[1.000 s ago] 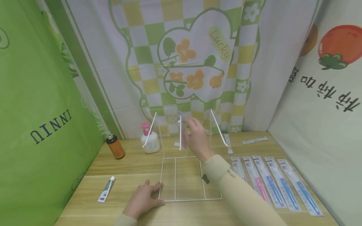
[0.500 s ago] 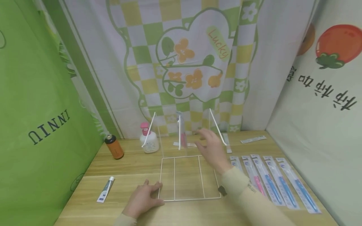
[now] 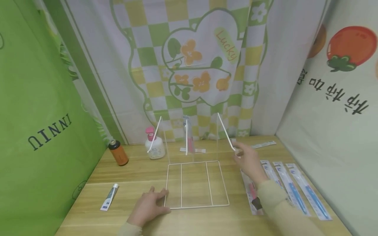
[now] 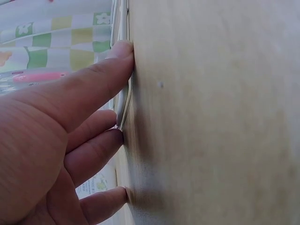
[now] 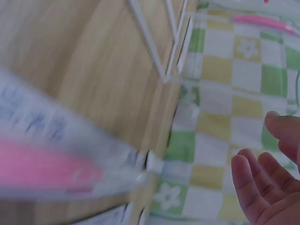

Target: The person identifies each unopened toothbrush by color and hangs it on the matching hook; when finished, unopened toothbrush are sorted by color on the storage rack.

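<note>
Hanging toothbrush: pink-handled, in its clear package, upright on the middle prong of my wire rack.
Step in hand: filling the prongs, I judge; one package is on, and I seem to be between pieces.
Left hand: fingers spread and fairly straight, touching the rack's near left corner, apparently steadying it, not wrapped round it.
Right hand: near the right prong's tip, fingers softly bent, thumb apart, nothing between them.
Waiting toothbrushes: packaged, on the table right of the rack, some hidden by my sleeve.
Next move: probably calls for lowering my right fingers to that row and pinching one package, left hand keeping the frame firm.
Farther out: toothpaste tube, pump bottle and orange bottle, left of the rack.
</note>
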A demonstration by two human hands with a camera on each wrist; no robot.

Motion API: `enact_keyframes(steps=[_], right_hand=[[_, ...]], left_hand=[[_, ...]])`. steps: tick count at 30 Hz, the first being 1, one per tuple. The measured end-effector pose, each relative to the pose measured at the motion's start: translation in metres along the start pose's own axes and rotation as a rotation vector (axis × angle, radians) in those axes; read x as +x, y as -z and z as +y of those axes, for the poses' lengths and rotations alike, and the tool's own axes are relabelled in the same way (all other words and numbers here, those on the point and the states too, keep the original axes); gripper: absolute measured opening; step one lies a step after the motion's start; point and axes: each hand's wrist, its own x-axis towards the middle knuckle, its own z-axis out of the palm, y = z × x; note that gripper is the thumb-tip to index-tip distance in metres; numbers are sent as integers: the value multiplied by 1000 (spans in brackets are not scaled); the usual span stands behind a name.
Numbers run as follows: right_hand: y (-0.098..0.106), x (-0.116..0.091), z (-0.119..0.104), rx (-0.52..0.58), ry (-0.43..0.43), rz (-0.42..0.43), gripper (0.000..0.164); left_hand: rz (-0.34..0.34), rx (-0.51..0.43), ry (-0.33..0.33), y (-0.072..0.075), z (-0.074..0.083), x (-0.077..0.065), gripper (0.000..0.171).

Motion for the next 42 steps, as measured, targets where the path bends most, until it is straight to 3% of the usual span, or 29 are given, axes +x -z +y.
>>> enact_keyframes(steps=[6, 17, 30, 42], right_hand=[[23, -15, 31, -79, -120, -140, 56], [30, -26, 60, -185, -155, -284, 62], [28, -23, 68, -234, -179, -355, 49], [27, -25, 64, -197, -229, -374, 50]], left_hand=[[5, 1, 3, -2, -3, 0, 76], [-1, -25, 20, -3, -2, 0, 76], [-8, -40, 39, -2, -1, 0, 76], [6, -32, 51, -1, -1, 0, 77]])
